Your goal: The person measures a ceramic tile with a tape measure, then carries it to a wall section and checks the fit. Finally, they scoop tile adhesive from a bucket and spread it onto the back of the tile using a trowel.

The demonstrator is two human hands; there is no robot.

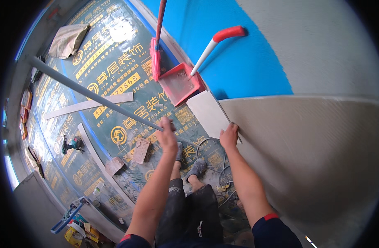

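Observation:
My right hand is closed on the near edge of a pale rectangular tile, which stands against the lower wall. My left hand is raised to the left of it, blurred, with fingers partly curled. A long grey pole runs from the upper left down to this hand; whether the hand grips it or only overlaps it, I cannot tell. Just beyond the tile sits a red dustpan holding grey dust, its white handle ending in a red grip.
A pink broom leans beside the dustpan. Grey cables lie near my feet. Broken tile pieces, long strips and a power tool rest on the printed floor covering. The wall is part blue, part grey.

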